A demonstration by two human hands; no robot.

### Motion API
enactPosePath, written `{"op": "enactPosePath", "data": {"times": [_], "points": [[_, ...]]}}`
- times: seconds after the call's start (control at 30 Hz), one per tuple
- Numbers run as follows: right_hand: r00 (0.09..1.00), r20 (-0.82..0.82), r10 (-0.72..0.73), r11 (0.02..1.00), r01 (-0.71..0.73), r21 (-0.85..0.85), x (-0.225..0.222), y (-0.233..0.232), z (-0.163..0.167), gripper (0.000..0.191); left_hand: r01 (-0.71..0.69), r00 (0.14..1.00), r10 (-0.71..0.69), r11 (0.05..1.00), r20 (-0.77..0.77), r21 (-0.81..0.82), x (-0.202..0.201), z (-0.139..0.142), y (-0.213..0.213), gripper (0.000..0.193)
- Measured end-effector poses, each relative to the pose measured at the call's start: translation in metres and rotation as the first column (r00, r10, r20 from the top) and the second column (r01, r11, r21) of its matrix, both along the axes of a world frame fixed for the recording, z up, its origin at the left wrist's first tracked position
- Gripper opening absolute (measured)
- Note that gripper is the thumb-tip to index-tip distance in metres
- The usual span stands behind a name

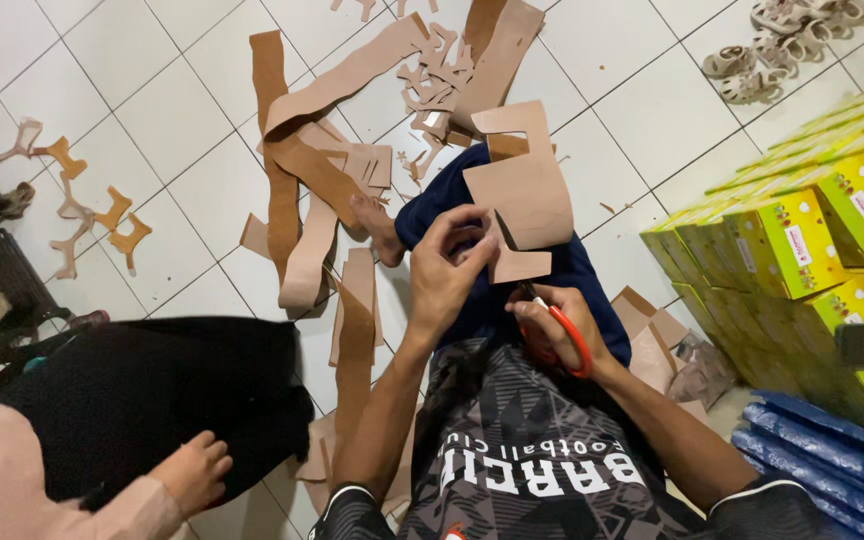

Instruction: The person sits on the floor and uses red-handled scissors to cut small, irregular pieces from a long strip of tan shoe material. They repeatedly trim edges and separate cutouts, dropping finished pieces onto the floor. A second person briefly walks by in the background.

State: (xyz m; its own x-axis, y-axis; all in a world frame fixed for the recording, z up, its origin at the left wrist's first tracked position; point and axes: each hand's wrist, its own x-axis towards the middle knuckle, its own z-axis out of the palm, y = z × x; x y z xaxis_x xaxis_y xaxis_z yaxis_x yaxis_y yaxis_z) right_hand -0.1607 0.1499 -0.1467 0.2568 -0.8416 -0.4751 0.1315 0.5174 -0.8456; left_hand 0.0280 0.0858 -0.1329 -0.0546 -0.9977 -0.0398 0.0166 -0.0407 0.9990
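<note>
Closest in, a dark patterned shirt (522,450) covers the seated person's chest. Above it the right hand (562,325) is closed through the orange handles of a pair of scissors (564,335), blades tucked under a tan sheet (524,190) held over the lap. The left hand (449,265) pinches that sheet's lower edge between fingers and thumb. Long tan strips (297,170) sprawl across the white tiled floor (152,90). Yellow boxes (812,230) are stacked to the right. Another person's hand (192,470) rests at lower left.
</note>
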Motion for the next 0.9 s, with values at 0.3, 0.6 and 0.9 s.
{"op": "enactPosePath", "data": {"times": [0.3, 0.6, 0.9], "points": [[0.992, -0.091, 0.090, 0.968, -0.109, -0.225, -0.006, -0.009, 0.016, 0.031, 0.000, 0.999, 0.000, 1.000, -0.054, -0.011, -0.007, 0.035, 0.000, 0.036], [1.000, 0.015, -0.002, 0.986, 0.004, -0.168, 0.005, 0.000, 0.010, 0.022, -0.035, 0.994, 0.037, 0.999, -0.102, 0.023, -0.007, 0.025, 0.014, 0.036], [0.996, -0.035, -0.079, 0.991, 0.074, -0.115, 0.007, 0.013, 0.000, 0.021, -0.009, 0.994, 0.011, 1.000, -0.113, 0.025, -0.008, 0.019, 0.010, 0.045]]}}
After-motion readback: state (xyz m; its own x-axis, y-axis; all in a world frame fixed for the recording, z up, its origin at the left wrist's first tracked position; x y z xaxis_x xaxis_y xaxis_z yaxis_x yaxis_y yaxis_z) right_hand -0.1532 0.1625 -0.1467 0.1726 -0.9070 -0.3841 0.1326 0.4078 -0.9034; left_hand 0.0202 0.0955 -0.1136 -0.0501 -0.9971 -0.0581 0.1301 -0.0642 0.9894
